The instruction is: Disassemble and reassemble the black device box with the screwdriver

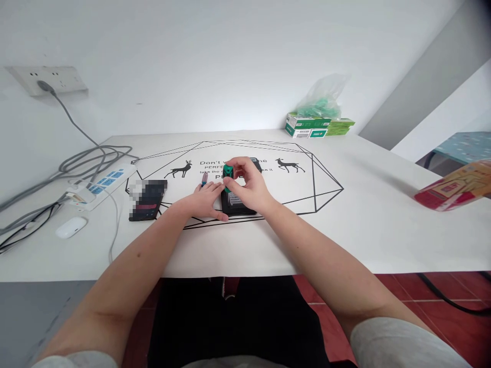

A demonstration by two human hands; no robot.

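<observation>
My right hand (253,186) pinches a green and black screwdriver handle (227,171) between thumb and fingers, held upright. Beneath it lies a black flat device (240,208) with a pale printed label, partly covered by the hand. The screwdriver's tip is hidden. My left hand (207,199) rests at the device's left edge, fingers stretched out flat and thumb along the near corner. Just beyond the left fingers lies a small tool with a blue and clear handle (204,179), partly hidden.
At left are a phone (149,200), a white earbud case (71,227), glasses (32,230), a power strip (109,184) and grey cables. Green and white boxes (309,125) under a plastic bag stand at the back right. A red and yellow package (448,189) sits at the right edge.
</observation>
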